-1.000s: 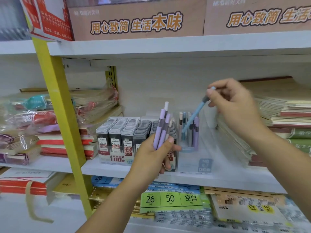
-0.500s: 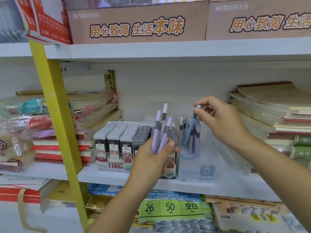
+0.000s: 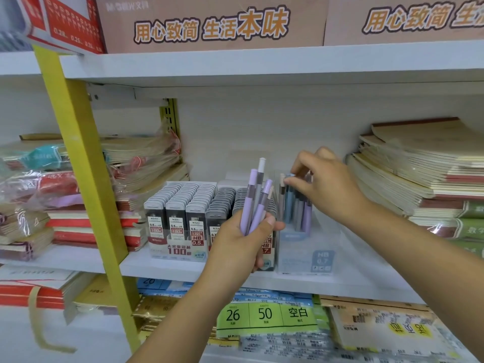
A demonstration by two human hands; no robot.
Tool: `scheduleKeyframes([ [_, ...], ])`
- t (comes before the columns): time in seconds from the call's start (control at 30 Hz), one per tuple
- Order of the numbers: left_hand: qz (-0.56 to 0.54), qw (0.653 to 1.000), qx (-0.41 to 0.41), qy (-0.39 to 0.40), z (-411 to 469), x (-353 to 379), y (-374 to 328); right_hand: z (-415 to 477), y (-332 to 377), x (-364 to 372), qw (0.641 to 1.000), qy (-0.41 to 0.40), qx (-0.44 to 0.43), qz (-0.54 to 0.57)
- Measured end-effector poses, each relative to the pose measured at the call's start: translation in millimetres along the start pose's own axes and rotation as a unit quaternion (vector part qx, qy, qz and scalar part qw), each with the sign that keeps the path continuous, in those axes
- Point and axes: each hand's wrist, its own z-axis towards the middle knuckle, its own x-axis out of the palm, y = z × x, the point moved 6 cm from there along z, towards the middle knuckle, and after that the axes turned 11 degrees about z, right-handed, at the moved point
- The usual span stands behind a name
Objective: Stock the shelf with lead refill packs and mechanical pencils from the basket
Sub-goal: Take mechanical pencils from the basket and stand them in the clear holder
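Printed in orange on the brown cardboard box up top: "用心致简 生活本味". On the red printed card beside it: "0.28", "0.25". On the grey-capped black lead refill packs: "0.5", "HB 0.5", "100". On the clear plastic pencil case: "HB 0.7". On the green paper label below: "26", "50", "空白".

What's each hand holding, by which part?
Left hand grips a bunch of purple pencils by their lower ends; right hand pinches the top of a blue pencil in the clear box.
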Motion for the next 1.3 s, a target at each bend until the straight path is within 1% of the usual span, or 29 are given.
scheduleKeyframes([
  [0.07,-0.004,1.0,0.0,0.004,0,0,1,3,0,1,0.999,-0.014,-0.016,-0.049],
  [0.1,-0.004,1.0,0.001,0.006,0,0,2,4,-2,3,0.998,-0.009,-0.013,-0.062],
  [0.23,-0.006,1.0,0.002,0.017,0,-1,2,0,-12,11,0.993,0.071,0.049,-0.085],
  [0.27,-0.014,1.0,0.0,0.02,-1,-2,2,-3,-12,8,0.993,0.072,0.056,-0.076],
  [0.33,-0.037,0.999,-0.002,0.029,-2,-3,0,-11,-4,-5,0.999,0.017,0.049,-0.018],
  [0.37,-0.048,0.998,-0.001,0.038,-1,-2,0,-17,1,-11,0.998,-0.016,0.048,0.034],
  [0.4,-0.058,0.997,0.002,0.049,-1,-1,-1,-23,7,-16,0.992,-0.029,0.059,0.104],
  [0.43,-0.066,0.996,0.006,0.061,-2,1,-2,-29,13,-15,0.979,-0.014,0.083,0.186],
  [0.5,-0.061,0.995,0.014,0.083,-3,7,-4,-39,29,-6,0.934,0.06,0.132,0.326],
  [0.53,-0.048,0.995,0.016,0.091,-3,10,-4,-42,35,-2,0.913,0.084,0.149,0.371],
  [0.57,-0.039,0.994,0.016,0.096,-4,12,-5,-45,38,-1,0.895,0.089,0.162,0.407],
  [0.63,-0.062,0.992,0.016,0.106,-5,16,-5,-47,39,-4,0.872,0.065,0.184,0.449],
  [0.7,-0.102,0.987,0.018,0.12,-6,19,-5,-47,31,-9,0.854,0.022,0.206,0.477],
  [0.77,-0.1,0.988,0.014,0.12,-7,18,-5,-47,21,-16,0.833,-0.02,0.229,0.503],
  [0.8,-0.093,0.989,0.012,0.116,-7,18,-4,-47,17,-18,0.823,-0.025,0.238,0.515],
  [0.83,-0.09,0.99,0.012,0.112,-7,17,-4,-48,14,-17,0.813,-0.013,0.246,0.527],
  [0.9,-0.09,0.991,0.011,0.098,-6,16,-5,-51,16,-13,0.795,0.037,0.258,0.548],
  [0.93,-0.083,0.993,0.011,0.087,-5,16,-5,-51,17,-14,0.789,0.047,0.255,0.557],
  [0.97,-0.07,0.995,0.013,0.073,-5,15,-5,-50,18,-18,0.787,0.033,0.245,0.565],
  [1.0,-0.056,0.997,0.018,0.058,-4,14,-5,-47,16,-27,0.793,-0.004,0.226,0.565],
  [1.03,-0.043,0.998,0.025,0.044,-4,13,-4,-43,12,-39,0.81,-0.053,0.203,0.547],
  [1.07,-0.033,0.998,0.031,0.031,-3,11,-3,-40,7,-52,0.834,-0.097,0.177,0.513],
  [1.1,-0.027,0.999,0.034,0.023,-3,10,-2,-37,4,-62,0.861,-0.122,0.151,0.47],
  [1.17,-0.019,0.999,0.034,0.02,-3,9,3,-33,4,-67,0.907,-0.113,0.108,0.392],
  [1.3,-0.02,0.999,0.022,0.027,-4,12,10,-31,10,-36,0.968,-0.031,0.065,0.239],
])
